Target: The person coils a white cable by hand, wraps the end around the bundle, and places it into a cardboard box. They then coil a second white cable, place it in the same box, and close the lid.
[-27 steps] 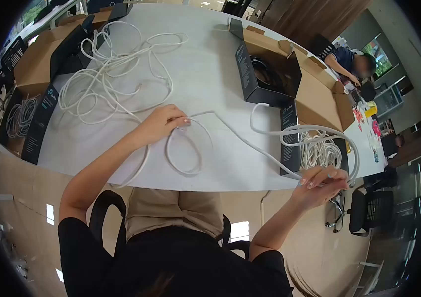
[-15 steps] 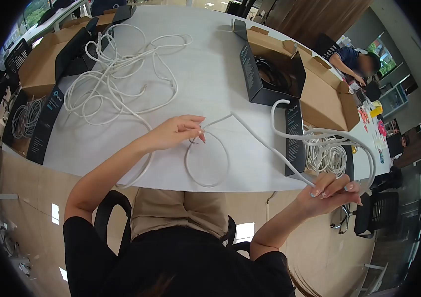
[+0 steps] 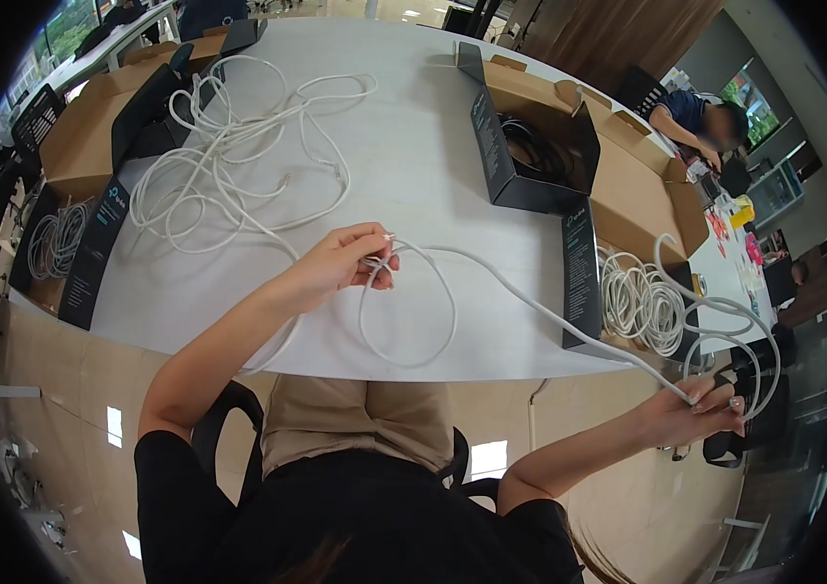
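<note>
Left hand (image 3: 341, 265) is pinching the white cable (image 3: 530, 298) loop closed on the table (image 3: 413, 146); right hand (image 3: 696, 414), at 4 o'clock off the edge, is gripping the run, fingers curled tight; probably best pulling it taut, untwisted.

Head camera looks down, close, at left hand (image 3: 341, 265), right hand (image 3: 698, 414) and table (image 3: 413, 146); edges seemingly warped.

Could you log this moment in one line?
left hand: pinches loop of cable on table | right hand: grips cable past table edge
</note>
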Motion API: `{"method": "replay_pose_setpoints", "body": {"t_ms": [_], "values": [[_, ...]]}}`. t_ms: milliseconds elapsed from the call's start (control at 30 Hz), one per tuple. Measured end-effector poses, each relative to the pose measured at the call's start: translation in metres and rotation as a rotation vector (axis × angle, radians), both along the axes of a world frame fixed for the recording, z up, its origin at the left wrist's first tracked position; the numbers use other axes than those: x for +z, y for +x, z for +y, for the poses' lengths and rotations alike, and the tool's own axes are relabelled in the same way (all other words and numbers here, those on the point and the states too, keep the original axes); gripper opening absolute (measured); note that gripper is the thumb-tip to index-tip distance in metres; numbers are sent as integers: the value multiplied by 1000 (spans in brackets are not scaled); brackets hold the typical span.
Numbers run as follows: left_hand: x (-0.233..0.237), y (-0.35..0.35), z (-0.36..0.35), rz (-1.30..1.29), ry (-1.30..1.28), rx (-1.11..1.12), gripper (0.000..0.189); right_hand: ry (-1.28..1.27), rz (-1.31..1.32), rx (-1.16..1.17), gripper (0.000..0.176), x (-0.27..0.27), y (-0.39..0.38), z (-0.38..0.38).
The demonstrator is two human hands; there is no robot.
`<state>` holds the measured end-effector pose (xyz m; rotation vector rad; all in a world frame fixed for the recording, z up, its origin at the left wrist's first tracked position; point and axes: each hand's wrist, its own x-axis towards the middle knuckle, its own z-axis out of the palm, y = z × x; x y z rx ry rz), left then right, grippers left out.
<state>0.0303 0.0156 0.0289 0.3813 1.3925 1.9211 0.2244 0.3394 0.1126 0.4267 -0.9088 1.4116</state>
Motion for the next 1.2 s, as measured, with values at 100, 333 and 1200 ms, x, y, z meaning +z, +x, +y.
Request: {"method": "replay_pose_setpoints", "body": {"t_ms": [100, 333, 1200], "values": [[13, 10, -10, -211, 214, -31, 22, -108, -44, -103, 36, -5, -2, 8], [28, 35, -26, -459, 625, 6, 22, -159, -159, -209, 34, -20, -18, 3], [12, 51, -83, -699, 751, 77, 26, 127, -481, -298, 44, -46, -37, -34]]}}
